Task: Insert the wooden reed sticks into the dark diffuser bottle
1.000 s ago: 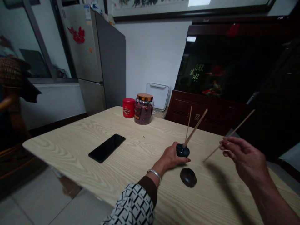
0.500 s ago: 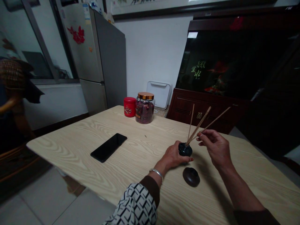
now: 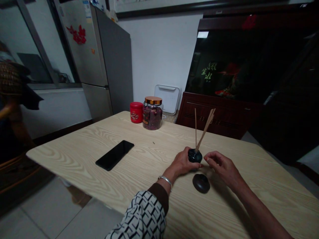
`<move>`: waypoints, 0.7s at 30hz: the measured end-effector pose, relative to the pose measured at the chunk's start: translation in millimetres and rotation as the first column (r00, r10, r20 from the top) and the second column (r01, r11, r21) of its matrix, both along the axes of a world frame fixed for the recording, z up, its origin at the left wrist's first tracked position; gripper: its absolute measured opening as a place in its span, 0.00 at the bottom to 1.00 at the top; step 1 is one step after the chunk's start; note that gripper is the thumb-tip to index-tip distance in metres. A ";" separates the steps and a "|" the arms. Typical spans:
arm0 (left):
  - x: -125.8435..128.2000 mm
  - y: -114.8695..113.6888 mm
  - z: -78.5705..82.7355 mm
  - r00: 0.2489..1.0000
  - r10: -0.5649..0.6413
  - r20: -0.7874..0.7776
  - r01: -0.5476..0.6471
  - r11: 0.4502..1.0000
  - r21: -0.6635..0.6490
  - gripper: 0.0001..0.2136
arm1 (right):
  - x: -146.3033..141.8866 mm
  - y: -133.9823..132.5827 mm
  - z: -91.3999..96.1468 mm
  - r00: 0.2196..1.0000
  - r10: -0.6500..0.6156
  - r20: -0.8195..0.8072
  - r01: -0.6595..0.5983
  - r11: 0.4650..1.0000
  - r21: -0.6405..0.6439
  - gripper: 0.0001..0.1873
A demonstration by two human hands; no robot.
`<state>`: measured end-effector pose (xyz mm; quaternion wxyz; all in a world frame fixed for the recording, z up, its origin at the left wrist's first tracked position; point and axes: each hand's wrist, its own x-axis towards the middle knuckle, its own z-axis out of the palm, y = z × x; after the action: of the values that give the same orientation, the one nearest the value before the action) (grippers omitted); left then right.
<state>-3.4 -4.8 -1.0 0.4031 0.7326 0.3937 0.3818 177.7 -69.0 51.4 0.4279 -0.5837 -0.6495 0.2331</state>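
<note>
My left hand (image 3: 181,161) is wrapped around a small dark glass diffuser bottle (image 3: 195,156), which stands upright on the table. Several thin reed sticks (image 3: 205,129) rise from its mouth, most bunched and leaning right, one standing apart nearly vertical. Just right of the bottle is my right hand (image 3: 221,167), its fingers loosely curled and holding nothing that I can see. A round dark brown lid or wooden piece (image 3: 201,183) lies on the table in front of the bottle, below both hands.
The pale wood-grain table (image 3: 82,156) carries a black phone (image 3: 115,155) at left. Toward its far edge stand a red canister (image 3: 136,112) and a glass jar (image 3: 152,114) with a copper-coloured lid. Behind are a fridge (image 3: 116,66) and a dark fish tank cabinet (image 3: 214,116).
My right hand has let go of a reed stick and moved down beside the bottle. That stick, which slanted far right, now leans with the bunch. My left hand keeps its hold.
</note>
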 end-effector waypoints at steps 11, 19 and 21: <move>-4.0 1.2 0.3 0.994 -0.103 0.023 0.102 0.994 0.028 0.38 | 1.4 -13.5 -37.4 0.998 -0.064 -0.004 0.064 0.997 -0.047 0.31; -12.8 10.3 -9.3 0.994 -0.106 0.032 0.106 0.994 0.020 0.51 | -20.6 44.8 -35.5 0.998 0.050 0.035 -0.051 0.999 0.011 0.31; -13.7 12.2 -13.1 0.997 -0.052 0.062 0.052 0.999 -0.006 0.46 | -14.3 63.5 -38.0 0.998 0.020 0.053 -0.022 0.999 0.042 0.30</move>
<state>-17.1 7.3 -14.1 0.4278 0.7289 0.3633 0.3921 163.4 -5.5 13.5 0.4207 -0.5734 -0.6714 0.2083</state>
